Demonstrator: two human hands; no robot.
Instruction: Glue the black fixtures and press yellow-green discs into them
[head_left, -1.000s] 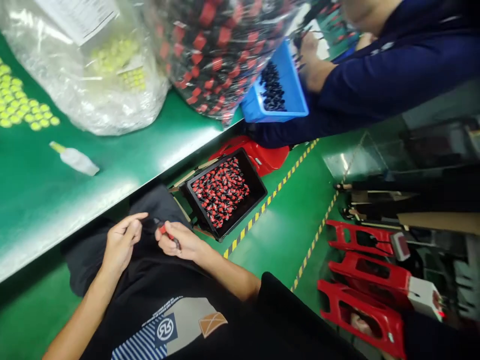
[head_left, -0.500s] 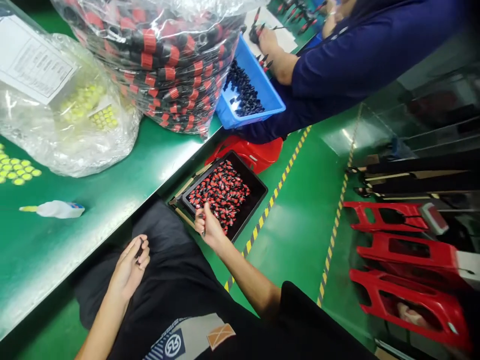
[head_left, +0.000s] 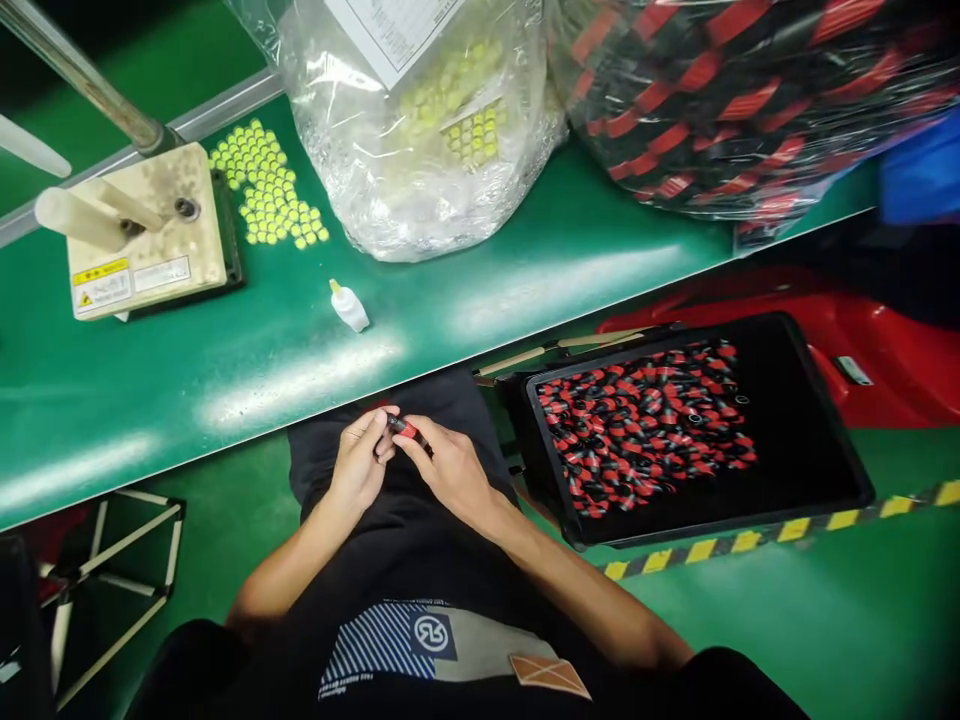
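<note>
My left hand [head_left: 358, 462] and my right hand [head_left: 454, 475] meet above my lap, just off the table edge. Between them is a small black-and-red plastic part [head_left: 406, 429]. The right thumb and fingers pinch its red end, while the left fingertips close on the black end. Whether the black end is a separate piece I cannot tell. To the right, a black bin [head_left: 814, 450] holds many similar black-and-red parts [head_left: 637, 425].
On the green table [head_left: 427, 320] are a white squeeze bottle [head_left: 349, 308], yellow round pieces [head_left: 271, 195], a beige press fixture [head_left: 169, 230], a clear bag [head_left: 420, 190] and a large bag of black-and-red parts [head_left: 705, 110]. A red stool [head_left: 892, 350] stands beyond the bin.
My view has swung left from the bin to the table. The right hand has come away from above the bin and now meets the left hand at the part.
</note>
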